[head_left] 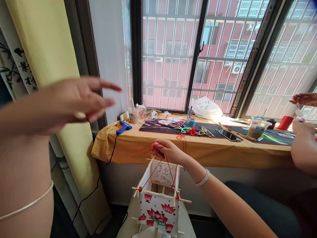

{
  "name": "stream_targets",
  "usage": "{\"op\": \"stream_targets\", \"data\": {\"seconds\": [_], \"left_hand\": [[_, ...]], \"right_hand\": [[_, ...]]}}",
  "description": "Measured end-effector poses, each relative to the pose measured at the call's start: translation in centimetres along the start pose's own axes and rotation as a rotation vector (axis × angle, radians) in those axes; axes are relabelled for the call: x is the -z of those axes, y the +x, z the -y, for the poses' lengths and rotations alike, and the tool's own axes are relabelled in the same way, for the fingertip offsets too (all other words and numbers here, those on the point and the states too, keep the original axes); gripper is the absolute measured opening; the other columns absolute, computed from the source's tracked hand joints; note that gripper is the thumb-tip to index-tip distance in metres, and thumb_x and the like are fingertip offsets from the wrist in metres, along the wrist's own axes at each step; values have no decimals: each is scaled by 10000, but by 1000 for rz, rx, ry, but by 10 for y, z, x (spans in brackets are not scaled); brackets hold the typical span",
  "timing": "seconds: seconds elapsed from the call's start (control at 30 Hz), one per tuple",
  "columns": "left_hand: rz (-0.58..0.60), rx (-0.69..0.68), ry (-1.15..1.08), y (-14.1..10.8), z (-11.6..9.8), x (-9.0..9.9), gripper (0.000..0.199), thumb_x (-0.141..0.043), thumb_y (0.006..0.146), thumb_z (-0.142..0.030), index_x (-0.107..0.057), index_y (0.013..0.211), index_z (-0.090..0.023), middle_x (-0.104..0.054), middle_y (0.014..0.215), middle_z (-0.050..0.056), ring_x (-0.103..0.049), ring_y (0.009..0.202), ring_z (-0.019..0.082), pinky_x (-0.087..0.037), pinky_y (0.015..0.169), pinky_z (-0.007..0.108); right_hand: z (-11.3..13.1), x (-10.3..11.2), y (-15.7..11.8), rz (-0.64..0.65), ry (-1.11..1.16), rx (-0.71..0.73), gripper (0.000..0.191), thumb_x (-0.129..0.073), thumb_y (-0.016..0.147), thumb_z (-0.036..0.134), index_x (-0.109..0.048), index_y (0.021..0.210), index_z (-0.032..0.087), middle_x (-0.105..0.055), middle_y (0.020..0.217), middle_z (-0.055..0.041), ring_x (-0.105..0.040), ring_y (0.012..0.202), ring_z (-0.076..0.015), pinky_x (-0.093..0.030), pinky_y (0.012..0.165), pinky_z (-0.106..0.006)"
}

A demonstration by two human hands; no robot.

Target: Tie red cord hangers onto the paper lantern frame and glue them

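Note:
My right hand (pixel 165 148) pinches red cord (pixel 172 172) above a lantern (pixel 158 211) that rests on my lap. The lantern has a frame of wooden sticks and white panels painted with red lotus flowers. From my fingers the cord runs down to two near corners, where it is tied around the sticks. My left hand (pixel 81 99) is raised at the left, away from the lantern and blurred by motion. Its index finger stretches out, apart from the thumb, and I see nothing held there.
On the cloth-covered table (pixel 148 145) lie a blue glue gun (pixel 123 127), green scissors (pixel 182 129), a phone (pixel 229 135) and cups, including a drink cup (pixel 257 128). A plastic bag (pixel 207 107) sits by the window. Another person's hands (pixel 303 127) are at the far right.

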State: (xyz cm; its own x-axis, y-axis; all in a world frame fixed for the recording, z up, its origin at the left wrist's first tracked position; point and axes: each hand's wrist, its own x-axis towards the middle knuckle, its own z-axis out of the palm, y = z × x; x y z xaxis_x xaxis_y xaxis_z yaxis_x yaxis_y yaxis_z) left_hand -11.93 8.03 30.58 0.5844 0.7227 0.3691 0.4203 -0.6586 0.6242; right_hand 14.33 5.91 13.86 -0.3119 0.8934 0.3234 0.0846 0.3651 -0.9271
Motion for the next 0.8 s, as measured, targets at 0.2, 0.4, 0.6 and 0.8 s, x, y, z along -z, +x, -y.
{"op": "stream_targets", "data": {"seconds": [0.2, 0.4, 0.6, 0.8], "left_hand": [[442, 199, -106, 15, 64, -87, 521, -616, 746, -465, -574, 1160, -151, -504, 520, -38, -383, 438, 68, -224, 393, 166], [678, 89, -152, 44, 86, -145, 780, -644, 684, -537, -412, 1326, -158, -510, 587, -48, -473, 471, 101, -319, 405, 187], [727, -36, -147, 57, 72, -165, 849, -636, 685, -569, -341, 1362, -149, -441, 565, -73, -424, 482, 91, -310, 417, 184], [666, -210, -277, 63, 47, -159, 605, -508, 783, -582, -519, 1229, -173, -443, 600, -50, -426, 531, 89, -350, 480, 196]], "right_hand": [[33, 10, -5, 35, -180, 14, 326, -442, 874, 437, -462, 697, 164, -493, 542, 40, -441, 473, -63, -295, 450, -193], [47, 18, 2, -3, -192, 107, 292, -435, 883, 408, -476, 734, 159, -487, 543, 46, -451, 470, -58, -300, 443, -182], [70, 21, 14, -95, -183, 270, 307, -435, 883, 432, -434, 715, 175, -456, 481, 68, -371, 409, -39, -264, 401, -170], [98, 24, 20, -111, -175, 393, 252, -443, 901, 377, -434, 745, 180, -445, 464, 81, -376, 402, -31, -279, 390, -152]]}}
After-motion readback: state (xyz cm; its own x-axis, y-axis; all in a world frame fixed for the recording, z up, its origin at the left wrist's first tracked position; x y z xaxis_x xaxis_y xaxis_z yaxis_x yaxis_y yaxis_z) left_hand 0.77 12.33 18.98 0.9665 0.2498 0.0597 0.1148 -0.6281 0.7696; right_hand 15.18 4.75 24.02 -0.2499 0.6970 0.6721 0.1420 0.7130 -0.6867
